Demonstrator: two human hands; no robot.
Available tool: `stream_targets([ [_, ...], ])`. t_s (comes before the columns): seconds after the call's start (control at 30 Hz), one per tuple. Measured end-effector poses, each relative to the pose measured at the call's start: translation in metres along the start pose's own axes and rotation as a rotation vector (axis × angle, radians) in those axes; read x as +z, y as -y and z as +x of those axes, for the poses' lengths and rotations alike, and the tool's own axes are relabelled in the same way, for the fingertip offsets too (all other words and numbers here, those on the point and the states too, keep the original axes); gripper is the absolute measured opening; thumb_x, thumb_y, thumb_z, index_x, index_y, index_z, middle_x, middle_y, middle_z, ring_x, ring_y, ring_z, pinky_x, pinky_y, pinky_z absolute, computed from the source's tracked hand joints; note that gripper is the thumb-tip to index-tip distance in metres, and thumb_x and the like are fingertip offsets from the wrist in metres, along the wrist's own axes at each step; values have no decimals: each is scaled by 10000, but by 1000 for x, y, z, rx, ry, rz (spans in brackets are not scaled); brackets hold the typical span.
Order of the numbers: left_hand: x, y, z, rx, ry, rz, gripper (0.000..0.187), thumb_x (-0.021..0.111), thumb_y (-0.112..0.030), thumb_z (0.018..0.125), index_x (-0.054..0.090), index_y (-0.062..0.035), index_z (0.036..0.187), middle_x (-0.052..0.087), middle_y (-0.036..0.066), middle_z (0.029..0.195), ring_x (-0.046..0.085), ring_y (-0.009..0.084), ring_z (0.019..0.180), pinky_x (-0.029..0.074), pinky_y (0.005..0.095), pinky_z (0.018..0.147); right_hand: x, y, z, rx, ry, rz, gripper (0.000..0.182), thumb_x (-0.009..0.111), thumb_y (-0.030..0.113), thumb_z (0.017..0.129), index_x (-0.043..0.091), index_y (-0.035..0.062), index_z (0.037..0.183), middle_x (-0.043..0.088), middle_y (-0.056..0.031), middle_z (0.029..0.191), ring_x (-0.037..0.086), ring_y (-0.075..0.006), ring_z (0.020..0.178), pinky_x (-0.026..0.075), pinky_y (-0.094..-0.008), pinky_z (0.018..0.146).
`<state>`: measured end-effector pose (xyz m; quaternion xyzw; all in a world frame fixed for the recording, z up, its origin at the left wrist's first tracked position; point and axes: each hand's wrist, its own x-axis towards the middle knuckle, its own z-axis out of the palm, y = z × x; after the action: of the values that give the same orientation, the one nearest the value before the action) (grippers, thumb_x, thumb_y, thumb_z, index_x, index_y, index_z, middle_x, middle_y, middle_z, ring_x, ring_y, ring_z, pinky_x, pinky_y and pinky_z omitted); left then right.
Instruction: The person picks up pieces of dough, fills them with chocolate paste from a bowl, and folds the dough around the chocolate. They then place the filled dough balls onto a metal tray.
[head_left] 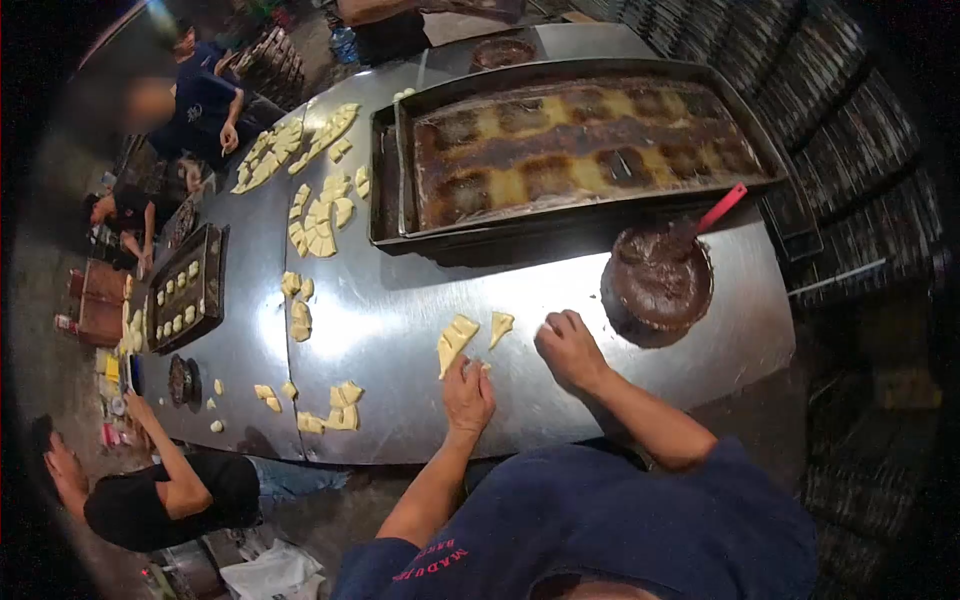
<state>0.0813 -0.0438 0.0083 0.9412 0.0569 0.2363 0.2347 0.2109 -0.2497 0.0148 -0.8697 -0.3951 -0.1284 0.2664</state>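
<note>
On the metal table, my left hand (468,397) touches the lower end of a scored strip of pale dough (455,338). Its fingers are close together, and whether they grip the dough is unclear. Just to the right lies a small triangular dough piece (501,328), apart from both hands. My right hand (567,347) is over the table right of that piece, its fingers curled; anything inside them is hidden. Beyond it stands a round pot of brown paste (659,282) with a red-handled tool (722,207) leaning in it.
A large dark tray (590,205) with a browned surface stands at the back. Cut dough pieces (318,225) lie in groups to the left. A smaller tray (214,290) holds dough balls. Co-workers (205,110) stand around the left side. Racks (850,130) line the right.
</note>
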Motion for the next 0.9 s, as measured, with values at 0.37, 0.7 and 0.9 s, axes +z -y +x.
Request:
stream_targets([
  [0.37, -1, 5, -2, -18, 117, 25, 288, 635, -67, 828, 640, -35, 1115, 545, 191, 1131, 570, 369, 1012, 482, 449, 854, -99, -38, 282, -361, 288, 69, 509, 678, 92, 797, 552, 151, 1287, 558, -137, 1123, 540, -328, 1102, 496, -442, 924],
  [0.7, -4, 5, -7, -22, 136, 20, 295, 643, -58, 801, 646, -34, 1095, 544, 190, 1123, 564, 366, 988, 478, 459, 854, -141, 6, 344, -662, 40, -79, 538, 732, 195, 828, 549, 157, 1333, 595, -150, 1132, 592, -326, 1074, 508, -445, 945],
  [0.9, -1, 6, -3, 272, 20, 150, 247, 622, -80, 858, 576, -54, 1099, 551, 164, 1031, 549, 360, 952, 463, 477, 802, -280, 59, 317, -904, -255, 104, 311, 729, 135, 798, 641, 101, 1094, 645, -104, 864, 651, -318, 850, 527, -426, 760],
])
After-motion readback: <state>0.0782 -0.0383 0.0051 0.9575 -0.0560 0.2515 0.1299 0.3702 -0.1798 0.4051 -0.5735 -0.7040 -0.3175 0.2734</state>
